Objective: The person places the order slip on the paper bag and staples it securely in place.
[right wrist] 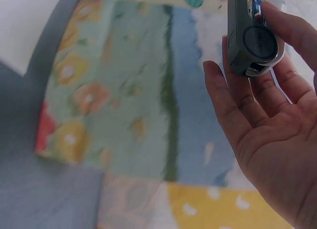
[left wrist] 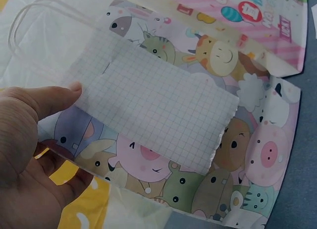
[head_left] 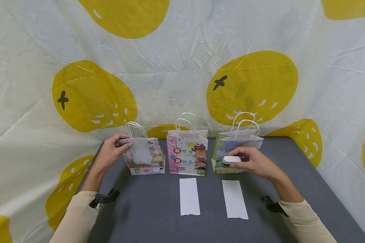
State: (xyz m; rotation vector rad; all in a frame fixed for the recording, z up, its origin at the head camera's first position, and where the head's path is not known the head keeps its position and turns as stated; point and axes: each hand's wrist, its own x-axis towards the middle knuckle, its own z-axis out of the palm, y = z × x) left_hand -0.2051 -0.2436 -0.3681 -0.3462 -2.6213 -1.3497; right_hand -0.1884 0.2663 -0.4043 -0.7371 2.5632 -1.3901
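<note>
My left hand (head_left: 111, 152) pinches the top left edge of an animal-print paper gift bag (head_left: 158, 160), thumb in front and fingers behind. A strip of grid paper (left wrist: 158, 100) lies flat against that bag's front, a small staple showing near its upper end in the left wrist view. My right hand (head_left: 255, 162) holds a small white and dark stapler (head_left: 232, 160) between thumb and fingers. It hovers in front of the right gift bag (head_left: 225, 146), which has a blue and green landscape print. Between them stands a pink-striped gift bag (head_left: 187, 155) with cartoon figures.
Two more grid paper strips lie on the dark grey table (head_left: 152, 209): one strip (head_left: 189, 196) before the middle bag, another strip (head_left: 235, 199) before the right one. A white cloth (head_left: 176, 87) with yellow fruit shapes hangs behind and around the table.
</note>
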